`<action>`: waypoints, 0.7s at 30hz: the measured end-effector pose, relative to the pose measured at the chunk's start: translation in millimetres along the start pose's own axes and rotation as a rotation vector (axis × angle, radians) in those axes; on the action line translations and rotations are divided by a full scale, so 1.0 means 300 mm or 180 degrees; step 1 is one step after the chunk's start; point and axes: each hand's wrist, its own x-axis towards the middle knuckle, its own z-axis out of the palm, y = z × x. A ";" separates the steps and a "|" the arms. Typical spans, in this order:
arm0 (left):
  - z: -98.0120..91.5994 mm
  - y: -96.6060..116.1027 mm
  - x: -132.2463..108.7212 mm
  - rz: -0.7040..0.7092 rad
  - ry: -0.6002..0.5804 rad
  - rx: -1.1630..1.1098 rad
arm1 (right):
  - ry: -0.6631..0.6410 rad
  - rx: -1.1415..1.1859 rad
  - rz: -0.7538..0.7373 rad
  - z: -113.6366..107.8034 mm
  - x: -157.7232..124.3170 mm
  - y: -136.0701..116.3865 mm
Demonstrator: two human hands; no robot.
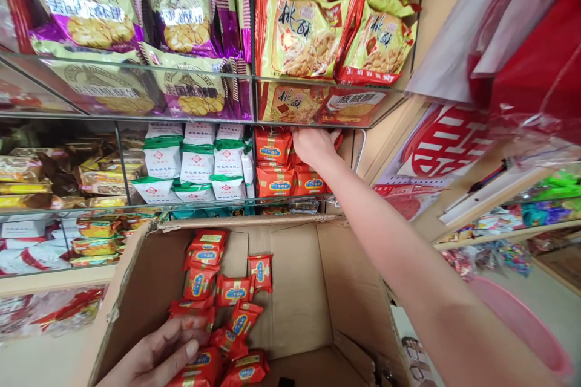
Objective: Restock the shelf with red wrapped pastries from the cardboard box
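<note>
My right hand point(313, 146) reaches into a shelf compartment, over stacked red biscuit packets point(276, 181). Its fingers are hidden behind the packets and under the shelf above, so whether it grips one does not show. Low in the view, my left hand point(157, 354) is inside an open cardboard box point(295, 290). Its fingers are half curled, with the thumb apart, and they touch or nearly touch a red packet point(190, 308). Several more red packets point(233, 290) lie loose along the box's left side and middle.
Left of the red stack stand white-and-green packets point(197, 163). Purple biscuit packs point(181, 18) and yellow-red packs point(308, 30) fill the shelf above, behind a glass front edge point(327, 87). Red plastic bags point(540, 60) hang at right, above a pink basin point(517, 320).
</note>
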 end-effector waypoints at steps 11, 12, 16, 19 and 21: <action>0.004 0.017 0.013 0.0031 -0.0049 0.0257 | -0.0296 -0.0122 -0.0625 0.022 0.072 0.060; 0.005 0.016 0.015 0.0038 -0.0038 0.0239 | -0.0324 -0.0086 -0.0660 0.024 0.077 0.060; 0.009 0.019 0.019 -0.0001 0.0066 0.0126 | -0.0369 0.0056 -0.0613 0.030 0.100 0.051; 0.012 0.029 0.020 -0.0047 0.0134 0.0064 | -0.0343 0.0066 -0.0480 0.045 0.125 0.044; 0.013 0.034 0.019 -0.0054 0.0131 0.0089 | -0.0287 0.0045 -0.0554 0.058 0.143 0.043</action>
